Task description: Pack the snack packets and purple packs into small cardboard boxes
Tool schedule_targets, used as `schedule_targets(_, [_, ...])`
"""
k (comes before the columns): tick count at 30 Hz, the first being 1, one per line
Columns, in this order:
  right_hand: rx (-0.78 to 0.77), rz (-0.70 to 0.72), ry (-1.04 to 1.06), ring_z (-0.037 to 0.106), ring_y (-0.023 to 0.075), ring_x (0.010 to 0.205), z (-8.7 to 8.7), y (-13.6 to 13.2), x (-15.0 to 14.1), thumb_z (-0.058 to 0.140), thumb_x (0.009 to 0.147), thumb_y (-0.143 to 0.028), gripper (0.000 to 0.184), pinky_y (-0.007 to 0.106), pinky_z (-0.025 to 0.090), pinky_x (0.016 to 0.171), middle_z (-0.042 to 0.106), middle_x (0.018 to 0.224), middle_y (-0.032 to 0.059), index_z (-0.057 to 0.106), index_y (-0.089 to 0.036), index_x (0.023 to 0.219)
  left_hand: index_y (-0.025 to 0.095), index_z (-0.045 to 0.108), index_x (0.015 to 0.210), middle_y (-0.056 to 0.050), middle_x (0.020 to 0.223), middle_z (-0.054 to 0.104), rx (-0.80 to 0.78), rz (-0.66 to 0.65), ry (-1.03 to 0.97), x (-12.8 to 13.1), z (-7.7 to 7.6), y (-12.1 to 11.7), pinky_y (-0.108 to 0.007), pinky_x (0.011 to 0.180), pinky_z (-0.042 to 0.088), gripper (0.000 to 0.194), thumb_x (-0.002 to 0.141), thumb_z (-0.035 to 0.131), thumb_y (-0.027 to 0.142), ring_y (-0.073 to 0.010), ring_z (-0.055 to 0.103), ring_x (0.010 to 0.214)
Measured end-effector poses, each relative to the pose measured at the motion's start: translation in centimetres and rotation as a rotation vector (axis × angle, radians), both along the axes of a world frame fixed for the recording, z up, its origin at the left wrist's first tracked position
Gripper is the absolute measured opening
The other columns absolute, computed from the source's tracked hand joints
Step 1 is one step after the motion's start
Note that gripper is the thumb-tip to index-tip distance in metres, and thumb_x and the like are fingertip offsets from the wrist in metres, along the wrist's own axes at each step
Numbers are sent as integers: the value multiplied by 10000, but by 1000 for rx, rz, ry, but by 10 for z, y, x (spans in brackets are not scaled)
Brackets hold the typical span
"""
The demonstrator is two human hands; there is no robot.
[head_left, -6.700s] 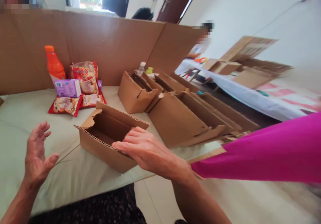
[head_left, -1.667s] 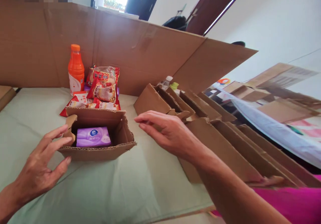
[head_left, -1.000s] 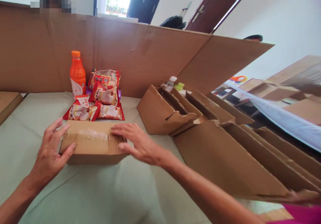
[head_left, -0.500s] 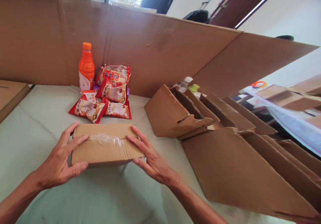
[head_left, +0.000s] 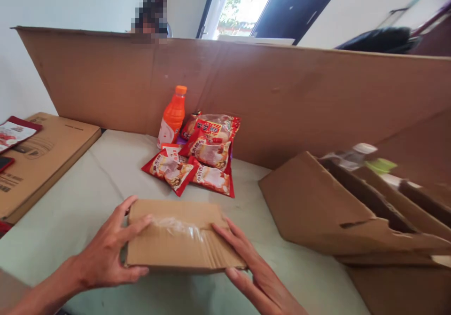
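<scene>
A small cardboard box [head_left: 176, 251], closed with clear tape along its top, is gripped between my two hands. My left hand [head_left: 112, 247] wraps its left end, fingers on the top and thumb at the near edge. At the right end, my right hand [head_left: 246, 263] presses with fingers on top and thumb on the near lower edge. Just beyond the box lie several red snack packets [head_left: 211, 176] in a small pile. An orange drink bottle [head_left: 172, 117] stands behind them, next to a clear-fronted snack bag [head_left: 225, 124].
A tall cardboard wall [head_left: 282, 89] closes off the far side of the pale tabletop [head_left: 116, 164]. Open cardboard dividers [head_left: 317, 211] stand at right, with a clear bottle [head_left: 361, 155] in them. At left, a flat carton [head_left: 63, 150] bears a red packet [head_left: 17, 131]. Someone's head shows beyond the wall.
The view has swung left, so everything sits further right and the flat carton at left shows more. Both hands still hold the box, which stays in front of the snacks.
</scene>
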State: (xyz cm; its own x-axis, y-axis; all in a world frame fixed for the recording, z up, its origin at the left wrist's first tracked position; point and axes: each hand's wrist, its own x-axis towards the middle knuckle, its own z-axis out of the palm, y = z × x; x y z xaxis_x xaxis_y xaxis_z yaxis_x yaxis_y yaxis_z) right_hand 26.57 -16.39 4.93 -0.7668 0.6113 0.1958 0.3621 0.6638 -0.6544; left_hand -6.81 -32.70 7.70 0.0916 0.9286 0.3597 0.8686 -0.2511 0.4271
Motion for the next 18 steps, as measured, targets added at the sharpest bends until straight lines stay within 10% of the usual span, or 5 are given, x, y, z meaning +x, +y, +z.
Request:
schedule_targets(9, [-230, 361, 264, 307, 283, 1538, 34, 29, -209, 607, 954, -458, 800, 498, 422, 1162, 213, 1697, 153, 225, -268, 1630, 393, 558, 1380, -45, 1627, 302, 239, 563, 99, -98, 20, -74, -525, 1054, 554, 503, 895, 679, 339, -374, 454, 1420])
schedule_targets(13, [-184, 214, 266, 380, 272, 1499, 0, 25, -264, 607, 927, -302, 660, 449, 507, 1081, 243, 1677, 192, 385, -220, 1542, 328, 601, 1349, -46, 1583, 333, 450, 801, 177, -168, 53, -37, -626, 1217, 358, 511, 865, 743, 405, -424, 397, 1448])
schedule_targets(18, [88, 111, 9, 462, 334, 1437, -66, 6, -257, 649, 837, -142, 493, 586, 407, 1152, 431, 1578, 202, 612, -211, 1323, 165, 628, 1304, -4, 1586, 242, 414, 903, 50, -248, 66, 41, -576, 1257, 262, 627, 857, 681, 602, -497, 275, 1476])
